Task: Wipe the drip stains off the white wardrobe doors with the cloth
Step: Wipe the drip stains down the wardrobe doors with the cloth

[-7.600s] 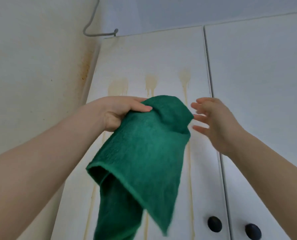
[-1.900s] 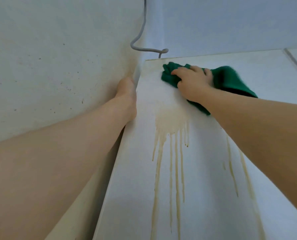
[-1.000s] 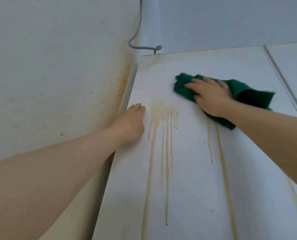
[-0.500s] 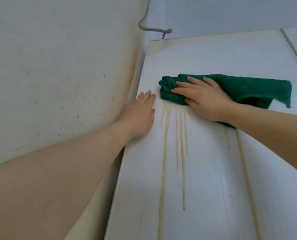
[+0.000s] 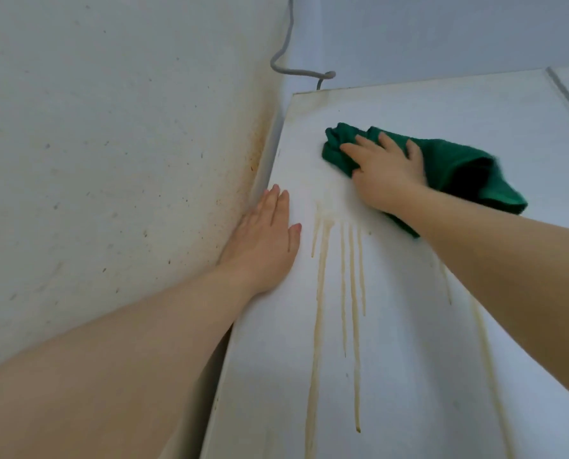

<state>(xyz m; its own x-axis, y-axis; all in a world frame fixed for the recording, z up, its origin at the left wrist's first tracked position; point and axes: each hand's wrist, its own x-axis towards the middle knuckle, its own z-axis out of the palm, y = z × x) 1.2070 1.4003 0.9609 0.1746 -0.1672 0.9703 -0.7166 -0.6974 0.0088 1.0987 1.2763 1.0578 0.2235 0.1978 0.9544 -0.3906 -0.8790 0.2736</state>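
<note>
Speckled plaster wall point(image 5: 111, 160) fills the left of the frame, and a flat white wardrobe door point(image 5: 409, 342) marked with tan drip stains point(image 5: 321, 293) fills the lower right.

A deep green terry cloth point(image 5: 458, 167) lies bunched against the door in the upper middle of the frame, just above the top of the stains. The right hand point(image 5: 386, 173) presses it flat, fingers spread and nearly straight on top of it rather than curled round it. The left hand point(image 5: 266, 240) rests open on the door's left edge, holding nothing. The cloth looks soft, light and limp, so it probably bunches and slides under a loose touch. Folding it into a pad and driving it with the whole palm should give the firmest rub. Its pile is fuzzy and crumpled, and a loose fold gapes dark at the right end.
</note>
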